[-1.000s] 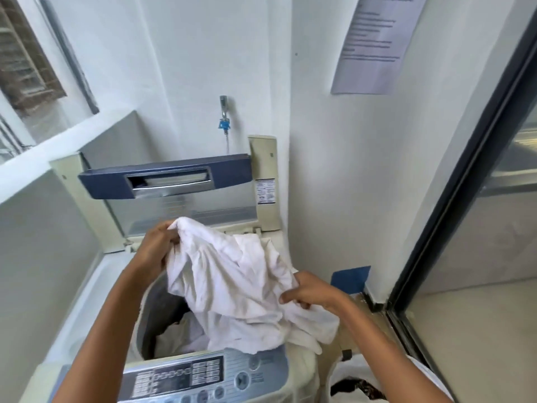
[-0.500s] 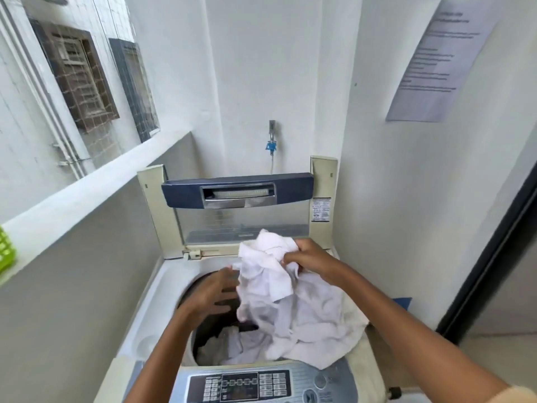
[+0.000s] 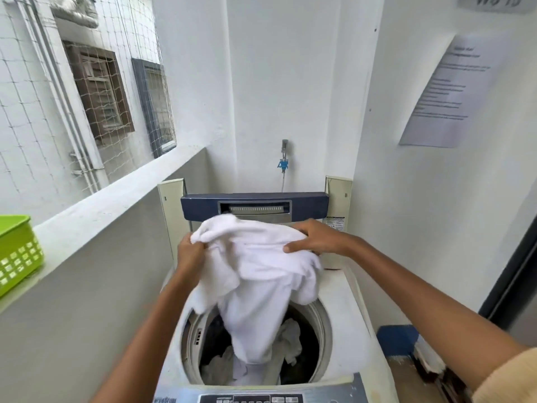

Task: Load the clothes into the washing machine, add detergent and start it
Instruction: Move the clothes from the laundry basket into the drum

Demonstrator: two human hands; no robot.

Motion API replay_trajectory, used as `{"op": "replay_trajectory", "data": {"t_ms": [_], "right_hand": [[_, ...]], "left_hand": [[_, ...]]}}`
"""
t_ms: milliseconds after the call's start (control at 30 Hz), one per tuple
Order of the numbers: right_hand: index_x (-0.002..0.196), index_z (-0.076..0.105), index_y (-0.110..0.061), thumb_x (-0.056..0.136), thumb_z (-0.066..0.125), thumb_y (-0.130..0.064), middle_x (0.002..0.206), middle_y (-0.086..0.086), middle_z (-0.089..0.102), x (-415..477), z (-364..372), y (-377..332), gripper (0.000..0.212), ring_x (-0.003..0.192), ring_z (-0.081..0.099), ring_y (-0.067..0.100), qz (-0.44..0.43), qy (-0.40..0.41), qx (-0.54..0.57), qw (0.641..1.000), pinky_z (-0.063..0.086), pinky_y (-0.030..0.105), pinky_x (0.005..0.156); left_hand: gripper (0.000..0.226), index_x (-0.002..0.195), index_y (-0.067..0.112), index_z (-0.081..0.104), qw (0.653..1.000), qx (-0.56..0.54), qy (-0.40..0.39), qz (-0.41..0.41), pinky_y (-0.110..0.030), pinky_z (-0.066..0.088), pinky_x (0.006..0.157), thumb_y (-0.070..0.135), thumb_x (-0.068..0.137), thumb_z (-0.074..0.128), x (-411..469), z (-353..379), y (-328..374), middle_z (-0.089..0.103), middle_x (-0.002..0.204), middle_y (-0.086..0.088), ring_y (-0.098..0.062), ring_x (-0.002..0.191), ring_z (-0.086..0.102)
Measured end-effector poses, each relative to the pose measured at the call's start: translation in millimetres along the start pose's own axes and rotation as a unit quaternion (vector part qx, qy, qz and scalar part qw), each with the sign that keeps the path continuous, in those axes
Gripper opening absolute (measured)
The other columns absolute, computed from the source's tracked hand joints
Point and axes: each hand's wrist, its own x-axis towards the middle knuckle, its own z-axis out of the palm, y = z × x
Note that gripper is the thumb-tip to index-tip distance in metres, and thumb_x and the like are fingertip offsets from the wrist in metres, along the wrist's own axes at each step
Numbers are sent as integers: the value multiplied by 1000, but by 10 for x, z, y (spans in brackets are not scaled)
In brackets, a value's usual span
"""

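White walls, grey ledge; both hands gripping white garment over washing machine drum.

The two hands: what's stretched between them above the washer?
A white garment, held by the left hand and right hand, hanging into the drum, in the head view.

White garment over open washer

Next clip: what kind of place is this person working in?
Probably a shared laundry nook on a balcony or utility ledge. A top-loading washing machine stands open in a narrow white-walled corner, a water tap sits on the wall behind it, and a printed notice hangs nearby. Netting covers the open side.
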Motion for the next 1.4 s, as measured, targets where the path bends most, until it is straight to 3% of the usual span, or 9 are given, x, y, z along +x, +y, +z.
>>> {"op": "replay_trajectory", "data": {"t_ms": [67,200,367,500,833,967,1133,1267,1400], "right_hand": [[91,63,-2,85,66,-28,73,19,55,-26,-67,154,27,56,51,12,26,9,-37,999,38,16,43],[75,55,-5,89,60,-24,63,3,46,-34,-139,276,24,42,47,0,60,26,-82,994,38,17,46],[104,57,-19,80,62,-28,97,-1,61,-18,-200,273,27,93,59,24,83,140,-314,935,42,29,69],[87,46,-15,83,51,-14,99,4,59,-93,-179,296,6,89,59,30,58,215,-376,900,43,32,67],[109,49,-8,94,39,-25,100,19,63,-191,-199,114,25,91,59,39,76,411,-173,892,39,37,68],[88,61,-20,87,38,-15,65,-1,54,-154,-233,-68,23,43,49,10,-59,434,155,886,37,22,41],[74,59,-16,86,53,-8,53,1,47,-106,-156,-210,16,25,37,13,-75,439,227,866,26,18,30],[75,55,-12,84,61,-7,55,4,52,16,52,150,12,26,49,13,88,286,221,928,37,20,30],[129,42,-13,88,55,-6,127,18,51,-78,491,808,43,42,64,23,295,1,188,937,54,31,47]], "left_hand": [[20,88,5,56,997,62,10,35,-26,37,56,-8,83,40,133,-194,15,57,84,-13,-20,76,49],[23,77,6,55,964,233,-3,128,-30,36,57,-12,76,41,236,-381,49,58,76,-13,-24,72,51],[24,83,13,54,864,439,78,233,-31,36,61,-4,73,41,139,-453,124,60,81,-7,-32,77,54],[21,82,8,56,851,431,133,269,-33,34,61,-6,74,43,118,-533,201,64,86,-17,-39,80,57],[20,104,7,50,882,296,222,290,-40,41,74,19,89,48,-139,-624,565,65,98,-19,-41,92,59],[26,76,13,49,930,177,185,263,-33,32,67,28,96,42,-16,-696,617,53,75,-10,-22,74,48],[24,81,20,50,946,-32,220,235,-18,37,67,18,98,33,-27,-493,528,48,75,11,5,67,45],[30,110,4,58,987,53,103,110,-31,46,71,24,97,39,86,-376,92,55,93,-11,-33,84,59],[34,128,2,50,932,295,-198,-75,-12,41,58,13,96,47,-31,-151,-310,54,117,-11,-20,87,50]]}}
